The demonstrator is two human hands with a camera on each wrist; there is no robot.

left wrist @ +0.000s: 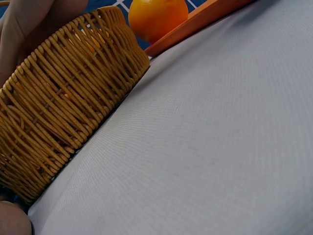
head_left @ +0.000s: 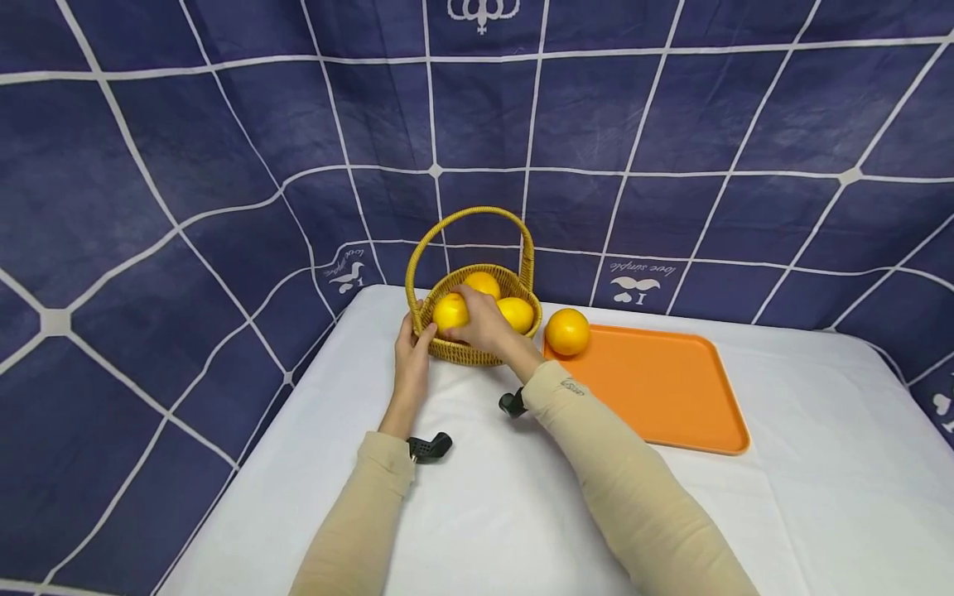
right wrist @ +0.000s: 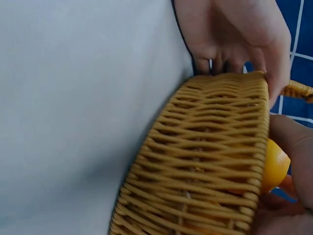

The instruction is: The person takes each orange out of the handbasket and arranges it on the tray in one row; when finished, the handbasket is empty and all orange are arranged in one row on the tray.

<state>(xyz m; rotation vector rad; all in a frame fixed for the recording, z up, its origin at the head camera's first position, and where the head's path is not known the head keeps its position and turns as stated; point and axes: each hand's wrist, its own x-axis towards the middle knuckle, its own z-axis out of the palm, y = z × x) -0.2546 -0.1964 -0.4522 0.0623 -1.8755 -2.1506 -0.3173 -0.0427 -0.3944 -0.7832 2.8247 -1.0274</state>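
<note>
Reaching into the wicker basket point(head_left: 477, 352), the right hand point(head_left: 480, 323) lies over the left-most of the oranges inside, an orange point(head_left: 450, 313) that sits against the near-left rim; the fingers curl round it from the right and above, so they hold it. The right wrist view shows that orange point(right wrist: 276, 166) peeking over the woven rim with fingers point(right wrist: 293, 156) against it. The left hand point(head_left: 411, 360) is set against the basket's outer left wall, thumb up at the rim, fingers fairly straight along the weave, pressing rather than gripping. Two more oranges point(head_left: 517, 314) lie in the basket behind and to the right. The basket stands near the far edge of the counter point(head_left: 477, 513), left of centre, its arched handle point(head_left: 477, 217) upright. Just right of it an orange tray point(head_left: 663, 389) lies flat, and a lone orange point(head_left: 567, 331) sits on the tray's far-left corner, close beside the basket. White cloth covers the counter; a dark blue grid-patterned backdrop point(head_left: 224, 124) hangs behind.
</note>
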